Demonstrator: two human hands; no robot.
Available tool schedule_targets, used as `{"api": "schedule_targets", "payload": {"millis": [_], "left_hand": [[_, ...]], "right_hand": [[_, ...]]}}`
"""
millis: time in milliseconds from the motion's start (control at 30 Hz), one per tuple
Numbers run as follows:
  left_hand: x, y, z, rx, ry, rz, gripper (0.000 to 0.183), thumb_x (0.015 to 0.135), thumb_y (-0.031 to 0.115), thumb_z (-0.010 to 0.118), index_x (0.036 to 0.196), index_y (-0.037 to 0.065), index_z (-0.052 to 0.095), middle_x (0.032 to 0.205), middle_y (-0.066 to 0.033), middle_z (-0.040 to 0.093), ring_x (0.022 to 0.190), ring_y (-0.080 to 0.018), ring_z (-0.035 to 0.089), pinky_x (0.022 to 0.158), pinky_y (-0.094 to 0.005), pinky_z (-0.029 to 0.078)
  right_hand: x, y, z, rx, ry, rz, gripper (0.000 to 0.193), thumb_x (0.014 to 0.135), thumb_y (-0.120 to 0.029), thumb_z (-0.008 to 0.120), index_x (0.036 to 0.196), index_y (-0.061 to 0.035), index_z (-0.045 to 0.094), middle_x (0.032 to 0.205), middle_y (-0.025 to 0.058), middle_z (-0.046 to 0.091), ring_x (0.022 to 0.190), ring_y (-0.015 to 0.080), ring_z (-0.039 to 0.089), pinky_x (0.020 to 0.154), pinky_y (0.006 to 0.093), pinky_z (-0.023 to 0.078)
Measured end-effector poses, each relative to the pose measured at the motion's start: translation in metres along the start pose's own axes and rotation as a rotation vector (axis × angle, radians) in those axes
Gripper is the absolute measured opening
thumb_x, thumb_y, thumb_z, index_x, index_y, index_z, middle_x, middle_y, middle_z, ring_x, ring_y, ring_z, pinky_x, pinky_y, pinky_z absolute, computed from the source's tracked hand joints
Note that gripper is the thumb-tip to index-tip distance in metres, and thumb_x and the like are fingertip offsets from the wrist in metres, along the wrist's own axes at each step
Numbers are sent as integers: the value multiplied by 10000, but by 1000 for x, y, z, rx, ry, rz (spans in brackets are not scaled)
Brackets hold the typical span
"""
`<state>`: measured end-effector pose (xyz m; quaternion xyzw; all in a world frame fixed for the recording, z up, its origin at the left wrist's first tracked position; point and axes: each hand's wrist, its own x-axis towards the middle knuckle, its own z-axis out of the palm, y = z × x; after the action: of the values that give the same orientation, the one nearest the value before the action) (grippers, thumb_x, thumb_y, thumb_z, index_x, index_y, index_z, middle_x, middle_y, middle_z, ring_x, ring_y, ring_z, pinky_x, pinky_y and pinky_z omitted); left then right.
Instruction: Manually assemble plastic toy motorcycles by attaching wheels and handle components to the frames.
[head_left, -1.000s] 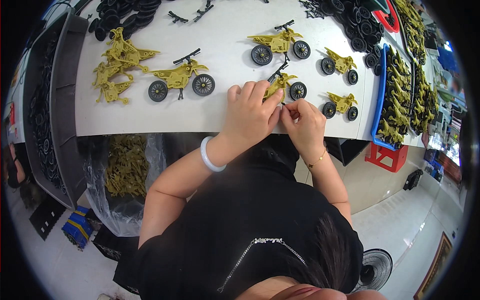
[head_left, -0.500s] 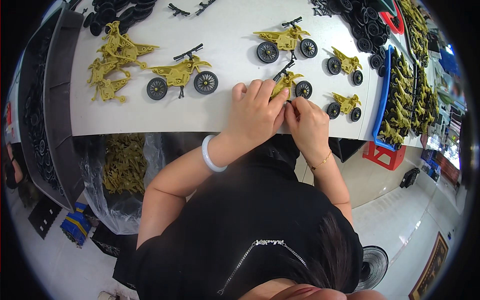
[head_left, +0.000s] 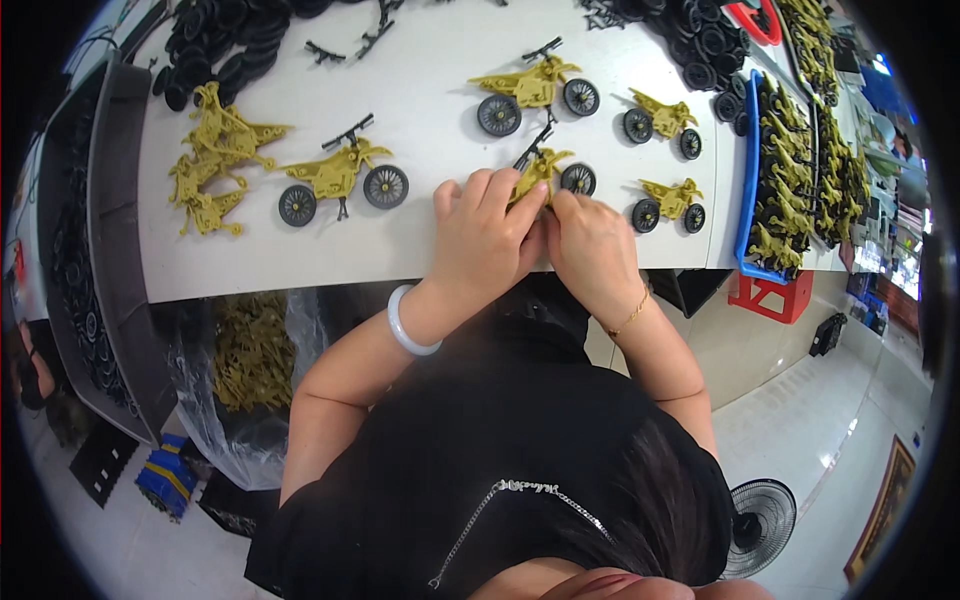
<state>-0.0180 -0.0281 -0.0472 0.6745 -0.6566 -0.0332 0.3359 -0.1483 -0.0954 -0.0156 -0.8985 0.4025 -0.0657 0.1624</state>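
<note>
The left hand (head_left: 485,235) held a yellow toy motorcycle (head_left: 544,170) with black handlebars (head_left: 537,142) near the front of the white worktable (head_left: 250,265). The right hand (head_left: 597,240) was bunched narrow at its near side; whether it gripped a part could not be determined. Another toy motorcycle with two wheels (head_left: 337,177) lay to the left.

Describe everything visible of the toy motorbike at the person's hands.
The toy motorbike has a mustard-yellow, plastic-looking body, black handlebars and one visible spoked black wheel, at the right. The left hand holds the body, hiding its left part; the right hand is just below the wheel. White table lies around.
</note>
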Motion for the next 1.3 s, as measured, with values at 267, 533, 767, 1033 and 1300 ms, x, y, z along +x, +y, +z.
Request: {"api": "schedule_targets", "payload": {"millis": [267, 533, 767, 1033, 1300], "left_hand": [[0, -9, -26, 56, -44, 11, 379, 695, 52, 622, 1044, 190, 675, 1134, -75, 534, 1089, -269, 454, 855, -422, 295], [3, 12, -33, 21, -45, 2, 297, 671, 80, 639, 963, 101, 687, 1167, -117, 528, 1129, -289, 447, 869, -452, 319], [11, 38, -37, -58, -79, 147, 286, 667, 106, 655, 953, 104, 668, 1111, -86, 555, 1082, -271, 487, 885, -419, 319], [95, 66, 39, -6, -219, 471, 306, 731, 100, 619, 1032, 43, 616, 1103, -94, 582, 1133, -253, 506, 968, -456, 348], [134, 56, 98, 158, -261, 364, 271, 808, 162, 598, 1075, 134, 639, 1143, -99, 571, 1149, -247, 505, 995, -447, 362]], "right_hand": [[28, 15, -78, 134, 10, 40, 149, 773, -184, 695, 827, -51, 654, 670, 92, 614, 606, 261, 607, 576, 349, 478], [209, -17, 1, 15, 297, -814, 116, 770, -103, 591, 854, -72, 664, 922, 63, 610, 941, 257, 578, 758, 372, 494], [223, -41, 16, -107, 196, -831, 107, 728, -76, 590, 826, -67, 631, 873, 77, 600, 923, 260, 578, 778, 364, 498], [139, 134, -105, 541, 247, -193, 271, 822, -30, 552, 1078, -102, 608, 730, 40, 598, 662, 105, 565, 576, 270, 460], [84, 225, -114, 692, 29, 139, 261, 821, -112, 680, 1049, 13, 660, 899, 59, 666, 762, 90, 609, 682, 235, 491]]}}
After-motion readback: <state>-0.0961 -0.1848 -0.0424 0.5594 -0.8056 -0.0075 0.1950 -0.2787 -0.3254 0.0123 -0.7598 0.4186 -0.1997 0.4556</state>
